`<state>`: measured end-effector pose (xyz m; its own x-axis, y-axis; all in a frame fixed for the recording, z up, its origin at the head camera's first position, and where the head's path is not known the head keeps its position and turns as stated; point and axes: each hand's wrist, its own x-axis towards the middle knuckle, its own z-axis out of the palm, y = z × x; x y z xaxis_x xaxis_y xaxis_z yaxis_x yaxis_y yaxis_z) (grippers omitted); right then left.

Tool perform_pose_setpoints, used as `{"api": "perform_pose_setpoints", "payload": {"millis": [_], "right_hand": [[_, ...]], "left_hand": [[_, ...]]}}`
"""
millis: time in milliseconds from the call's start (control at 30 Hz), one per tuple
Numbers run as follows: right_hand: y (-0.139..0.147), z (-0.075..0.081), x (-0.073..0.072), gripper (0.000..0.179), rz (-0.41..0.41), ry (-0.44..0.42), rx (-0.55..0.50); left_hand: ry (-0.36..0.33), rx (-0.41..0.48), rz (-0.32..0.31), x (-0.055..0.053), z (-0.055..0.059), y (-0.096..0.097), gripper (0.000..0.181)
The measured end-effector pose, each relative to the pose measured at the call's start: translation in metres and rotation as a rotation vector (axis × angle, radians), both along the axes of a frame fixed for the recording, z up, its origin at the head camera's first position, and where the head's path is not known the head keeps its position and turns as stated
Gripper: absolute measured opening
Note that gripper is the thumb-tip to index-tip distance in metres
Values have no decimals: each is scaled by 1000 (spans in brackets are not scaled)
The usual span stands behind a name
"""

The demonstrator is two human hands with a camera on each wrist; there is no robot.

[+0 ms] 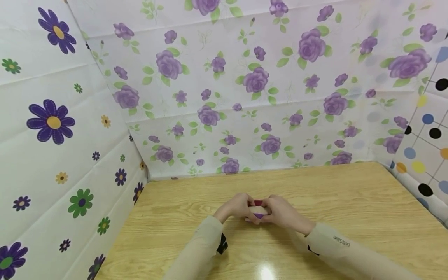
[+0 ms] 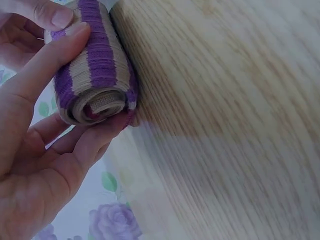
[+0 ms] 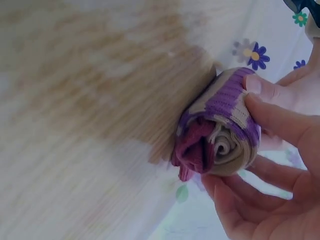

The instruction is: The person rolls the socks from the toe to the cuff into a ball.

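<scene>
A rolled-up pair of socks (image 1: 259,210), knitted in purple and beige stripes, lies at the middle of the table between both hands. My left hand (image 1: 240,206) grips its left end, thumb on top and fingers underneath. From the other side my right hand (image 1: 282,212) holds the right end in the same manner. Beige layers coil at the end of the roll (image 2: 100,106) in the left wrist view. In the right wrist view a magenta fold (image 3: 196,149) sticks out beside the beige spiral. The two thumbs come close together on the striped surface.
The wood-grain table (image 1: 175,233) runs back to a wall sheet (image 1: 227,97) printed with purple roses. A flowered sheet (image 1: 45,163) hangs at the left, a dotted one (image 1: 423,155) at the right. A black strap (image 1: 222,245) sits at the left sleeve.
</scene>
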<state>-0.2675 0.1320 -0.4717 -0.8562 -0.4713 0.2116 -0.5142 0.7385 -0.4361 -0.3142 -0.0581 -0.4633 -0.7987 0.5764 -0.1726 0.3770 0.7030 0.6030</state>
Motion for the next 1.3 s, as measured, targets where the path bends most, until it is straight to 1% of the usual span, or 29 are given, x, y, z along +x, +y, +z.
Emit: {"api": "perform_pose_setpoints", "payload": {"millis": [133,200,333,500,567,667,733,833,900,967,1067,1167,1300], "right_hand": [[2,4,-5,18,65,13,43],[3,5,-7,16,92,-8,59],[4,8,-10,21,129,-68,86],[4,11,-16,25,151,-147,115],[5,12,-20,28,165,-184,110],[6,14,-26,32,185,-259,87],[8,13,-31,30,194,-301,79],[10,12,-39,22,201,-366,62],[11,11,-44,16,205,-397,52],[12,10,-48,14,208,-427,38],[13,10,-52,14,196,-460,32],[14,12,-53,14,191,-479,23],[13,15,-53,15,197,-482,18]], "left_hand": [[-7,-11,1,-2,0,-2,34],[-1,-20,-7,-3,-2,-3,38],[12,-2,-3,1,-2,-5,45],[44,44,18,7,-3,-5,42],[62,54,18,10,-2,-4,40],[112,35,6,13,1,-2,42],[169,-1,-8,16,2,1,44],[293,-86,-31,20,4,5,45],[360,-136,-46,23,6,8,42],[416,-177,-60,26,7,11,39],[459,-230,-80,29,7,13,39],[513,-305,-104,28,7,16,40],[525,-365,-121,25,10,19,39]]}}
